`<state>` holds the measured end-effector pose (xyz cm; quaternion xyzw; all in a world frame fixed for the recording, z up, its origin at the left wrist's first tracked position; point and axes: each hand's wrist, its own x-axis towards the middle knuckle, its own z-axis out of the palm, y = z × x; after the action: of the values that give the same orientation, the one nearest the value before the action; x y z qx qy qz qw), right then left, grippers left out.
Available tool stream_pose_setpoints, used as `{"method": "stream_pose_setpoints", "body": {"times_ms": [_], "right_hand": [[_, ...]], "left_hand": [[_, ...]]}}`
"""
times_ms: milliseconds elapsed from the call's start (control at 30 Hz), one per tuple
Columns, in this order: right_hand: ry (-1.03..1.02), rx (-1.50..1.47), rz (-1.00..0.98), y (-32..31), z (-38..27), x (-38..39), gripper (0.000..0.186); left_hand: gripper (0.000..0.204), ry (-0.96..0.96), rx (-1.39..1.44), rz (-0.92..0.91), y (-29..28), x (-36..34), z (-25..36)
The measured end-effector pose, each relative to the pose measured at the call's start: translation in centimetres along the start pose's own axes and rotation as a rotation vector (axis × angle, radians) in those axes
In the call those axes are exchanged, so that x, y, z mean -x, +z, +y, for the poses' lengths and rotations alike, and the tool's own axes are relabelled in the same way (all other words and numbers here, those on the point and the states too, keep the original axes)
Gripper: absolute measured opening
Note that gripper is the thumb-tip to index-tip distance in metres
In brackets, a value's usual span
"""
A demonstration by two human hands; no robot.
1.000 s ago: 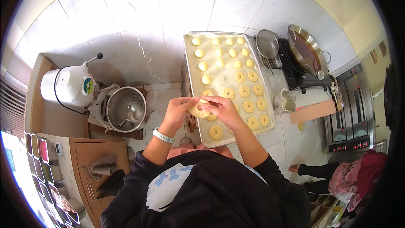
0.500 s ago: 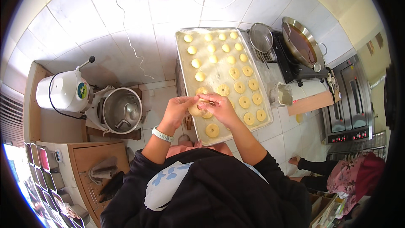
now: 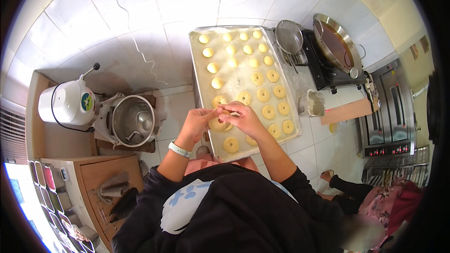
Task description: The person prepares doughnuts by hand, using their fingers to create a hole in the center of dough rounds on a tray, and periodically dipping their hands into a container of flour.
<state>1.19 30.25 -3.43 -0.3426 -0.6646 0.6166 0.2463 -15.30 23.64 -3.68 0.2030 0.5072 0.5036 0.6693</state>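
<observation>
Between my two hands is a ring of pale yellow dough [image 3: 216, 124], held above the near left part of a large metal tray [image 3: 240, 82]. My left hand [image 3: 201, 121] pinches its upper side, fingers closed, with a pale band on that wrist. My right hand [image 3: 241, 116] grips it from the other side; its fingertips meet the left ones and partly hide the dough. On the tray, several flattened dough rings [image 3: 263, 95] fill the near and right part. Several round dough balls [image 3: 213, 67] sit at the far and left part.
Right of the tray stand a strainer [image 3: 289, 37], a wide pan of brown liquid [image 3: 335, 47] on a black stove [image 3: 320, 71], and a floury container [image 3: 311, 103]. An oven [image 3: 390, 107] is farther right. Left are a mixer [image 3: 70, 100] and steel bowl [image 3: 133, 122]. Another person [image 3: 389, 201] is lower right.
The view has shifted slightly, so the tray sits a little farther left. My hands stay together on the dough ring, nearly in the same place. The other person has moved slightly lower.
</observation>
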Motion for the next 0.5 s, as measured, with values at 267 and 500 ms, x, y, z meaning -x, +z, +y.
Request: {"method": "stream_pose_setpoints", "body": {"times_ms": [267,500], "right_hand": [[0.495,-0.535,-0.089,-6.7,5.8,-4.5,0.032],[0.396,0.225,0.074,-12.0,10.3,-13.6,0.029]], "left_hand": [[0.044,0.39,-0.112,0.293,3.2,-2.9,-1.9],[0.042,0.293,0.247,0.585,1.0,-1.2,-4.2]]}}
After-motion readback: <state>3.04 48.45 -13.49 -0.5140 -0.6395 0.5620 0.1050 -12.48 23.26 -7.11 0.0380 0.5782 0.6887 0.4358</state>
